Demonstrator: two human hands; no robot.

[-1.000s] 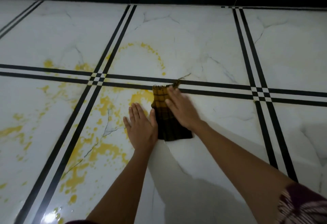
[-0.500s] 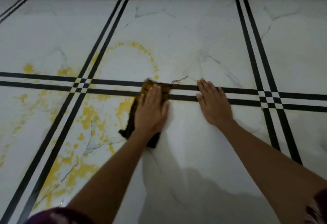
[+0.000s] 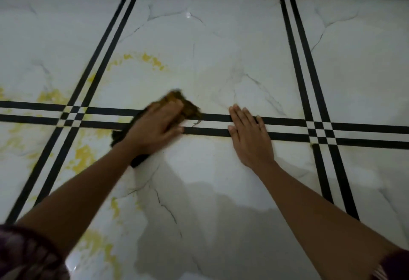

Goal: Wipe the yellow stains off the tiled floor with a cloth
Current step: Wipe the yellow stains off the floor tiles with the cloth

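left fingers [image 3: 174, 108]: pressed together and laid flat on top of the cloth, pushing it down rather than pinching it. A bit motion-blurred, so I can't tell more than that.
left hand [image 3: 155, 128]: palm down on the cloth, right over the double black stripe that runs 9 to 3 o'clock.
cloth [image 3: 188, 108]: dark, mustard-stained rag, bunched under the left hand. One end pokes out toward 12-1 o'clock, the dark end trails back toward 7.
right fingers [image 3: 240, 117]: slightly spread, flat on bare tile, holding nothing.
right hand [image 3: 250, 139]: at 3 o'clock of the cloth, near but not touching it. Looks like a brace for body weight.
yellow stains [image 3: 83, 154]: biggest patches at 8-9 o'clock of the cloth, an arc of flecks at 11 o'clock, more smears low at 7.
tiled floor [image 3: 221, 180]: looks clean around and below the hands.
step: mid-wipe, I'd say, working the stripe line.
next: probably sweep the cloth toward 9 o'clock with steady pressure; plenty left, and the rag's already pretty loaded.
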